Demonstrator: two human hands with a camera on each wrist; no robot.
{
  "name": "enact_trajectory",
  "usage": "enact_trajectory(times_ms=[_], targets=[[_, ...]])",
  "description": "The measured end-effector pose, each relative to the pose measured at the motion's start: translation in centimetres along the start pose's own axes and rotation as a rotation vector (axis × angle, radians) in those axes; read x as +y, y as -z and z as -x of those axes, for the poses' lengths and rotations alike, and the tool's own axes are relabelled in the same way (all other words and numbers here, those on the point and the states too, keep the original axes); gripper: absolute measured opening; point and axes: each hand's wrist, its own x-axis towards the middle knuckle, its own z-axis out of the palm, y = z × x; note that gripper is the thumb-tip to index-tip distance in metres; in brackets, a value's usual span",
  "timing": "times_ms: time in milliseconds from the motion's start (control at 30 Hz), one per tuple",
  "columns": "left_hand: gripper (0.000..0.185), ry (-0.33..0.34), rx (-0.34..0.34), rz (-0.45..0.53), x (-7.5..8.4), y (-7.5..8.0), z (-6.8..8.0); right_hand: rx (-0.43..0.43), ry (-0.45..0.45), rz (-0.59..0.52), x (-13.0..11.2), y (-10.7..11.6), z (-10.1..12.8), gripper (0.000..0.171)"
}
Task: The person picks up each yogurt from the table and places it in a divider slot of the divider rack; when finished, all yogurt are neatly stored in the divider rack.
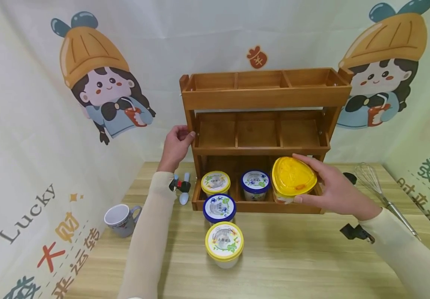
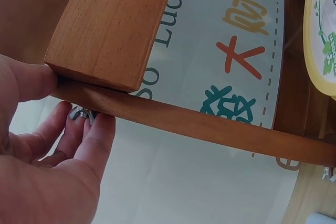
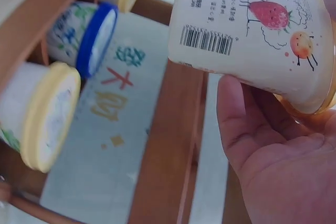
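Note:
A three-tier wooden rack [image 1: 267,99] stands at the back of the table. My left hand [image 1: 177,145] grips its left side post, thumb on one face and fingers near a wing nut [image 2: 83,113]. Between thumb and fingers, my right hand [image 1: 336,191] holds a yogurt cup [image 3: 236,35] with a yellow rounded-triangle lid [image 1: 293,176], tilted at the right part of the bottom tier. That tier bears a yellow-lidded cup [image 1: 216,182] at left and a blue-lidded cup [image 1: 255,182] mid-way. In front are another blue-lidded cup [image 1: 219,207] and a yellow-lidded cup [image 1: 224,243].
A mug [image 1: 119,220] stands on the table left of my forearm. Behind that forearm lies a pale spoon [image 1: 185,195]. To the right, a wire whisk [image 1: 383,193] lies beside a small dark round object [image 1: 350,178]. Printed cloth hangs behind and at both sides.

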Motion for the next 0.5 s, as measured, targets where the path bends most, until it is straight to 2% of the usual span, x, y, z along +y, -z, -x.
enact_trajectory(times_ms=[267,500], targets=[[0.045,0.011,0.001,-0.011,0.0,-0.1,0.1,0.167,0.067,-0.005,-0.3,2.7,-1.2,0.097],[0.045,0.009,-0.002,-0.008,0.3,0.0,-0.3,0.289,0.003,-0.009,-0.3,4.4,-2.8,0.100]])
